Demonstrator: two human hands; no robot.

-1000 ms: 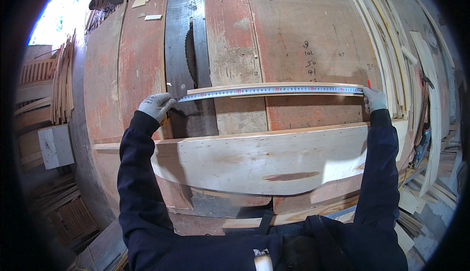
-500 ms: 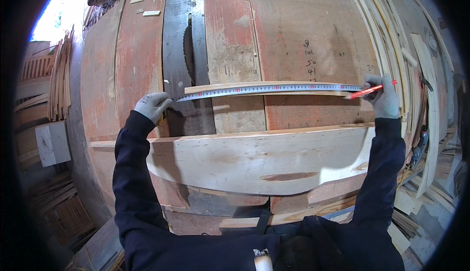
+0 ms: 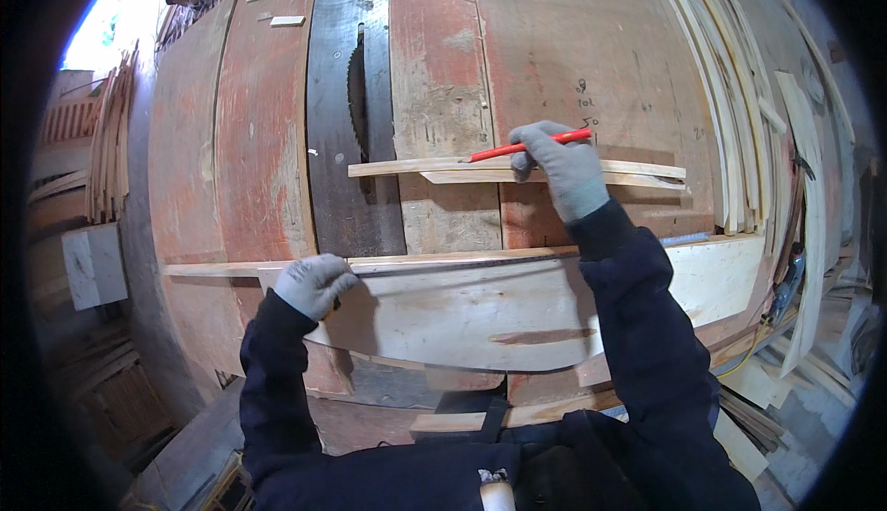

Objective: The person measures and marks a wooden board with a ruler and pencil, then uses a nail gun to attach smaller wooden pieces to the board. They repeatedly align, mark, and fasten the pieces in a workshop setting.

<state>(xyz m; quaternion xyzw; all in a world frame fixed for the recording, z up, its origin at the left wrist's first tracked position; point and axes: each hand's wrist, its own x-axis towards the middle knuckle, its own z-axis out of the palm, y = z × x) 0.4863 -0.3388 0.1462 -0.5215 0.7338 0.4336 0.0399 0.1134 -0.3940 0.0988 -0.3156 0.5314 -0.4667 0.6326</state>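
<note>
My left hand point(image 3: 315, 285), in a pale glove, is closed around a tape measure mostly hidden by the fingers. The tape's blade point(image 3: 688, 238) shows at the right, along the upper edge of a wide pale board point(image 3: 443, 312). Above the two wooden strips, my right hand point(image 3: 562, 164), gloved too, grips a red pencil point(image 3: 531, 145). The pencil's tip points left, at the upper edge of the longer strip point(image 3: 393, 167); whether it touches cannot be made out. A shorter strip point(image 3: 453, 177) lies against its near side, partly behind my right hand.
A toothed saw blade point(image 3: 357, 95) stands up through a slot in a metal plate point(image 3: 325, 67) beyond the strips. Long thin strips point(image 3: 716, 95) are stacked at the right. Small offcuts point(image 3: 287, 21) lie at the far left, and handwritten marks are on the bench point(image 3: 554, 49).
The tape blade has left the longer strip and now runs along the wide board. My left hand came nearer and slightly right; my right hand moved left with the pencil, over the strips.
</note>
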